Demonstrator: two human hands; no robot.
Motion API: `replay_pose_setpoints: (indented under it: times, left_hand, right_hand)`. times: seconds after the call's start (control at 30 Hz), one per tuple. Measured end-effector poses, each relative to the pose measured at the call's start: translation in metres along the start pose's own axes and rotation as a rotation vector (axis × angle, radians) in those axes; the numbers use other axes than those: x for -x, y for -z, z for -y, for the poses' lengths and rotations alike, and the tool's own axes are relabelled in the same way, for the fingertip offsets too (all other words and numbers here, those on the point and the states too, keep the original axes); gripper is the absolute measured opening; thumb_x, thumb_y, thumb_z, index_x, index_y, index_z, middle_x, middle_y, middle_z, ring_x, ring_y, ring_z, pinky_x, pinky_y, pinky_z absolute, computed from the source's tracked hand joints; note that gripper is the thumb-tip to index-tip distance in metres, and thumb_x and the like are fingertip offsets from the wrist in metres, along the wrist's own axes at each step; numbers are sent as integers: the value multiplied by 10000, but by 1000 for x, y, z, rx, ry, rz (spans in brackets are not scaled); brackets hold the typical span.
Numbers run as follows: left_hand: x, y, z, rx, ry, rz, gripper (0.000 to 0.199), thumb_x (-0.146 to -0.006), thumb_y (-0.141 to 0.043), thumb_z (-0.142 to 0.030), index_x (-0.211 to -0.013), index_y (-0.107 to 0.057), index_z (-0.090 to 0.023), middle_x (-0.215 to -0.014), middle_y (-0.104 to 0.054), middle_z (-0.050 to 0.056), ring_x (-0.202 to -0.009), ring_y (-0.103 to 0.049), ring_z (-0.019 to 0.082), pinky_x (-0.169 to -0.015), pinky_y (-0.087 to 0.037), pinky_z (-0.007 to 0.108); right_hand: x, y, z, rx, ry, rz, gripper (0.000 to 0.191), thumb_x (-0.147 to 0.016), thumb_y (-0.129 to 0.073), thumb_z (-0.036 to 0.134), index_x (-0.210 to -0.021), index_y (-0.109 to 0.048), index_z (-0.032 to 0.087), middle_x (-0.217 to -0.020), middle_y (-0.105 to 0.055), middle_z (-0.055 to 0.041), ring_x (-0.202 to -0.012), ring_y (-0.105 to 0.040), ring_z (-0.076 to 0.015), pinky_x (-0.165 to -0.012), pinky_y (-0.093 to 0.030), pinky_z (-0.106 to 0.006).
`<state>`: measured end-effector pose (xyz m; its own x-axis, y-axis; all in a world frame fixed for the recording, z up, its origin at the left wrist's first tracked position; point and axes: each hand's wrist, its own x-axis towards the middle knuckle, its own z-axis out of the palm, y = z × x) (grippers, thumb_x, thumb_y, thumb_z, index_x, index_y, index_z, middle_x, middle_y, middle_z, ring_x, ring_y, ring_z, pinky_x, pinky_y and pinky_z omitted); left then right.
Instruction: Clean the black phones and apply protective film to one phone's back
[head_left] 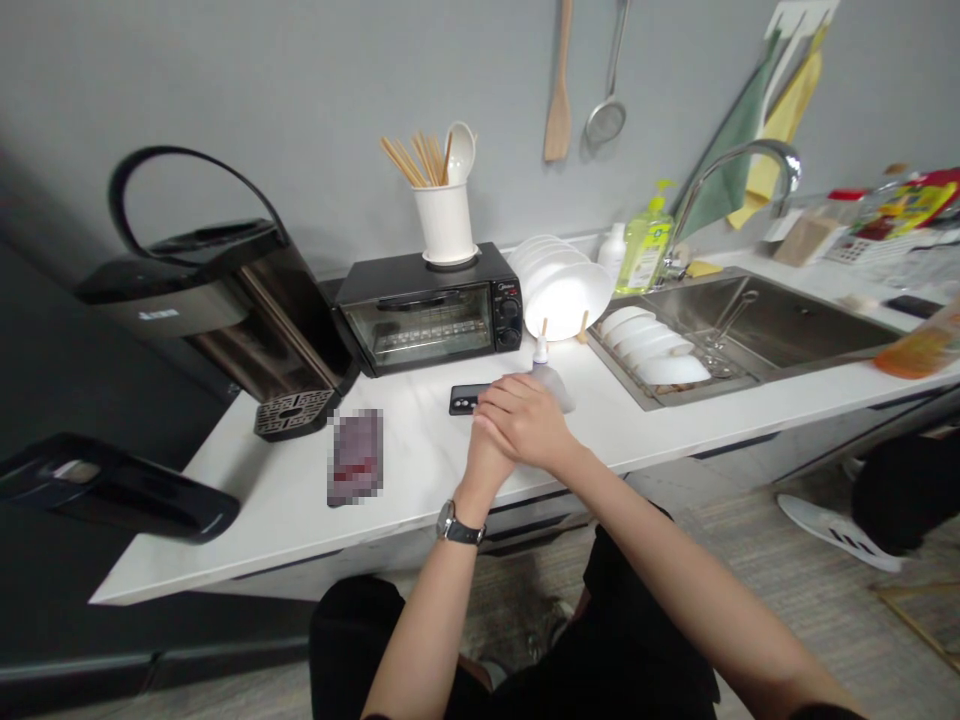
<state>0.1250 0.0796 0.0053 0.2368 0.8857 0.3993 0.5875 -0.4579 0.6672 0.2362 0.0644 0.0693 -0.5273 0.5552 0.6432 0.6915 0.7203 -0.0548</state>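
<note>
My two hands are clasped together just above the front part of the white counter. My right hand (pixel 534 422) lies on top, its fingers wrapped over my left hand (pixel 487 458), whose fingers are mostly hidden beneath it. A watch with a dark strap (pixel 459 525) sits on my left wrist. Behind the hands lies a dark phone (pixel 463 400), partly covered by them. A small bottle with a white top (pixel 541 352) stands just beyond my right hand, its lower part half hidden. To the left, a pixelated flat purplish object (pixel 356 455) rests on the counter.
A toaster oven (pixel 431 325) carries a white utensil cup (pixel 442 220). Left of it stands a tall dark appliance with a handle (pixel 255 310). Rightward are white plates (pixel 562 290), a green soap bottle (pixel 645 245) and a sink (pixel 817 320). Someone's shoe (pixel 836 530) shows at right.
</note>
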Motion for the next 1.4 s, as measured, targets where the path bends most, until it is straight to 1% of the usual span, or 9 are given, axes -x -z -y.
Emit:
replay_pose_setpoints:
  times: [0.13, 0.27, 0.5, 0.6, 0.7, 0.83, 1.13, 1.33, 1.4]
  left_hand:
    - [6, 5, 0, -21, -4, 17, 224, -965, -549, -168, -1129, -700, -151, -911, -772, 126, -829, -734, 277, -781, -533, 345]
    - [11, 3, 3, 41, 30, -8, 384, -997, -559, -261, -1361, -613, -154, -903, -789, 92, -751, -730, 239, -695, -502, 296]
    - [18, -12, 23, -55, 84, 149, 153, -915, -576, -150, -947, -726, -146, -855, -787, 128, -802, -743, 290, -655, -445, 313]
    - [19, -14, 25, -51, 91, 148, 154, -929, -565, -155, -901, -716, -153, -877, -791, 135, -825, -746, 292, -663, -442, 315]
    - [18, -12, 23, -35, 96, 145, 148, -966, -576, -217, -976, -713, -164, -916, -800, 122, -834, -746, 280, -672, -446, 308]
    - [18, -10, 19, -9, 106, 146, 143, -988, -583, -261, -988, -700, -178, -929, -800, 101, -827, -734, 256, -681, -433, 294]
    - [20, -13, 25, -59, 99, 170, 168, -942, -554, -170, -850, -694, -167, -845, -774, 109, -801, -711, 262, -655, -383, 307]
    - [20, -10, 20, 2, 112, 149, 215, -1011, -566, -329, -960, -704, -172, -853, -777, 68, -723, -675, 208, -641, -379, 280]
    - [21, -9, 19, -7, 108, 149, 191, -1002, -571, -304, -951, -701, -173, -840, -773, 64, -714, -671, 205, -640, -377, 280]
  right_hand:
    - [4, 8, -15, 32, -312, -69, 306, -1037, -542, 445, -1087, -709, 194, -951, -727, -73, -885, -621, -242, -778, -413, -357]
    - [2, 15, -12, 7, -521, -57, 266, -1006, -590, 432, -896, -696, 214, -921, -709, -42, -788, -619, -206, -663, -379, -326]
    - [-6, 11, -8, 50, 1, 67, 276, -999, -478, 108, -963, -731, 212, -1015, -731, -66, -1013, -609, -249, -1069, -417, -441]
    - [-4, 9, -13, 32, 111, 85, 328, -982, -476, 81, -1151, -729, 205, -1187, -728, -84, -1065, -612, -255, -1044, -431, -439]
    - [-1, 13, -16, 63, -132, 38, 338, -996, -561, 245, -1308, -667, 169, -1089, -732, -97, -1001, -634, -275, -906, -460, -402]
    - [-5, 20, -11, 121, -489, 41, 311, -983, -605, 474, -1000, -714, 183, -968, -711, -74, -827, -633, -243, -702, -415, -340]
    - [-14, 20, -7, -24, 84, 216, 235, -912, -502, 78, -930, -713, 179, -966, -734, -67, -890, -605, -237, -939, -406, -372]
    - [-8, 32, -13, 150, -424, 145, 324, -981, -612, 488, -955, -721, 184, -941, -740, -71, -824, -644, -238, -690, -354, -331]
    - [-10, 32, -10, 188, -441, 187, 356, -1007, -579, 481, -883, -715, 177, -906, -736, -84, -807, -642, -234, -689, -348, -332]
